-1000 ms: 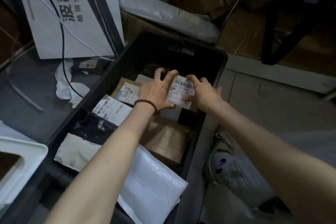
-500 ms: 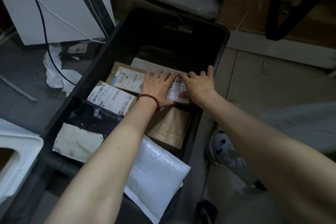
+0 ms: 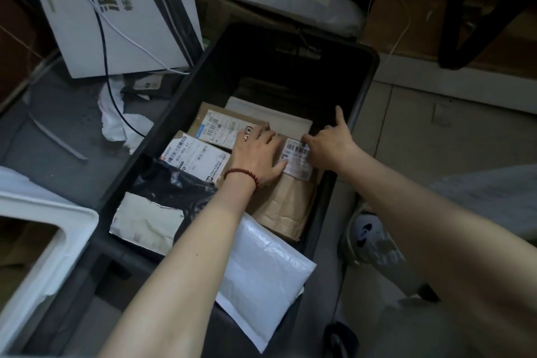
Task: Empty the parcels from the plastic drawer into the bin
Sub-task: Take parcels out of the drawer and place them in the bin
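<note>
Left arm (image 3: 180, 256): bare, reaching forward from the lower centre, forearm straight.
Left hand (image 3: 258, 154): palm down, fingers straight and close together, laid flat; thumb spread out toward the right hand.
Right arm (image 3: 421, 227): bare, coming in from the lower right, angled forward and inward.
Right hand (image 3: 329, 148): palm down, just beside the left hand with a narrow gap between; one finger (image 3: 338, 115) stands straight up, the rest point down and leftward.
</note>
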Demonstrator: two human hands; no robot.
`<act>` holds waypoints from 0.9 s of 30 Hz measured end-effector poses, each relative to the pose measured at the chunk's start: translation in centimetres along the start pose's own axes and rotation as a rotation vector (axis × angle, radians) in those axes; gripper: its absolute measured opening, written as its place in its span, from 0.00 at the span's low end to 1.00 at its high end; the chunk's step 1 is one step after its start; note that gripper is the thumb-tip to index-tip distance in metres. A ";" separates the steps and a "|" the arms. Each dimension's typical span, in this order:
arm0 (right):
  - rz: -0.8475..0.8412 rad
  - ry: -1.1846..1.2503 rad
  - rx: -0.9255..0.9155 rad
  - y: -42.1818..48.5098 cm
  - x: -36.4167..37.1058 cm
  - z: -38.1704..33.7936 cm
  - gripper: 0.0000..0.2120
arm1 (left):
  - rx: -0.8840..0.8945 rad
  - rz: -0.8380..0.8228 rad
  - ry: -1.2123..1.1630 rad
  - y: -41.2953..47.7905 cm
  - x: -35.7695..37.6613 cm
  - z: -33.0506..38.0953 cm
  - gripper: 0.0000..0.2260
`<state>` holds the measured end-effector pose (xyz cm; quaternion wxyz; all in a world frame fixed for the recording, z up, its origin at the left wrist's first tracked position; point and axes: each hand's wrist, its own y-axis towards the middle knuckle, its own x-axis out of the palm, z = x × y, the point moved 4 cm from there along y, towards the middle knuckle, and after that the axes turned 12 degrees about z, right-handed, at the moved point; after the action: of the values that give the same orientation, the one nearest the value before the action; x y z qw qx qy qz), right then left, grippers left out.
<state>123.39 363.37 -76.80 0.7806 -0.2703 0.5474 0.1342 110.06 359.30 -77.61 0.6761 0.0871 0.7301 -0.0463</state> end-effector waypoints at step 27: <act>0.583 0.532 -0.571 -10.0 -17.0 -24.2 0.23 | -0.976 0.343 0.030 -32.2 -12.9 -11.9 0.19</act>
<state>103.33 342.87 -64.40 0.4383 -0.3339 0.7221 0.4184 93.21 329.08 -65.43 0.6255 -0.1195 0.6515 0.4124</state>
